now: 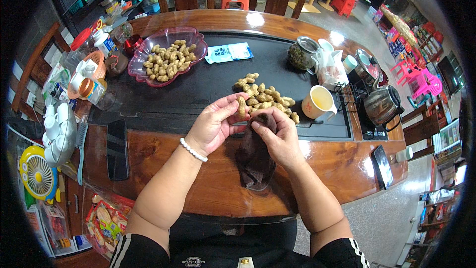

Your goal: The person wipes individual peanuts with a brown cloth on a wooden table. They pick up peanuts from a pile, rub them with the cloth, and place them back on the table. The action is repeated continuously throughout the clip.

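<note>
Between the thumb and fingers of my left hand (214, 121) is one unshelled peanut (241, 107), held upright. My right hand (279, 136) pinches a dark brown cloth (256, 160), which hangs down over the table's wooden front edge. The two hands are close together, cloth and peanut nearly side by side. Just beyond them a pile of unshelled peanuts (264, 96) lies on the black tray top, partly hidden by my fingers. Farther left, a pink clear plastic bowl (135, 69) with a scalloped rim holds many more peanuts (171, 59).
A cup of yellowish liquid (318, 102) stands right of the pile, near a glass teapot (303, 54) and a glass kettle (383, 104). Behind lies a blue-white packet (228, 53). Phones lie at left (117, 150) and right (382, 167). A brush (81, 149) and teacups (55, 130) sit left.
</note>
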Motion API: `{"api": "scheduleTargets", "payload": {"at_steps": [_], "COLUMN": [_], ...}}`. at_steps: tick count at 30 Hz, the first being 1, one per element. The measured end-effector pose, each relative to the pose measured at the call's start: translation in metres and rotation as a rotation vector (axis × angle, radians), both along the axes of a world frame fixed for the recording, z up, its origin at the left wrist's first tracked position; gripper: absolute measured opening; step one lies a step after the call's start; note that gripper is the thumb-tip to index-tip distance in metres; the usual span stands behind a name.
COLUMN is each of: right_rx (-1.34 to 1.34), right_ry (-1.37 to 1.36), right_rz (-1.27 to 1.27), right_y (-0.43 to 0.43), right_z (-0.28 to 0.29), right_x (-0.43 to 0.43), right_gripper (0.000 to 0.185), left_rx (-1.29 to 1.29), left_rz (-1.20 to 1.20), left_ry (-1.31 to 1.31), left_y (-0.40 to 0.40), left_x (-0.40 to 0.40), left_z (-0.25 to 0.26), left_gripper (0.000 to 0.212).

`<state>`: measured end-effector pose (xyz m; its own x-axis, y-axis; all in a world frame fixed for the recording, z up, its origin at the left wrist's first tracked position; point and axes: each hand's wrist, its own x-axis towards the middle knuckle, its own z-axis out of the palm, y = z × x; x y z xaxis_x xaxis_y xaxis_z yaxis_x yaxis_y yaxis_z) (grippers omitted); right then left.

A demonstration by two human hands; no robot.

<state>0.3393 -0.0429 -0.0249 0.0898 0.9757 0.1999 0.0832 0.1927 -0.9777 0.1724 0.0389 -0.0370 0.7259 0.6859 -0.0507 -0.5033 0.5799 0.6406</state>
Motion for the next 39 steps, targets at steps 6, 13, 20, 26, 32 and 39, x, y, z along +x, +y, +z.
{"api": "scheduleTargets", "payload": {"at_steps": [6,13,20,26,32,39], "right_rx": [0.152,0.040,0.201,0.034,0.054,0.055], "right_ry": [-0.182,-0.107,-0.238,0.006,-0.061,-0.058], "right_rz": [-0.128,-0.164,-0.110,-0.114,-0.130,-0.104], "right_y": [0.002,0.002,0.005,0.003,0.004,0.004], "right_z": [0.001,-0.004,-0.004,-0.011,-0.014,-0.009], "right_x": [0.001,0.005,0.001,-0.001,0.002,-0.004], "right_gripper": [0.023,0.014,0.017,0.019,0.018,0.019], "left_rx": [0.216,0.337,0.156,0.156,0.030,0.738], "left_rz": [-0.038,-0.005,0.017,0.006,0.494,0.403], "left_ry": [0.181,0.398,0.391,0.433,-0.212,0.710], "left_y": [-0.010,-0.009,-0.004,0.001,0.045,0.037], "left_x": [0.006,0.006,0.002,-0.004,-0.035,-0.017], "left_z": [0.005,0.002,-0.006,0.002,0.017,-0.029], "left_gripper": [0.024,0.017,0.021,0.019,0.033,0.048]}}
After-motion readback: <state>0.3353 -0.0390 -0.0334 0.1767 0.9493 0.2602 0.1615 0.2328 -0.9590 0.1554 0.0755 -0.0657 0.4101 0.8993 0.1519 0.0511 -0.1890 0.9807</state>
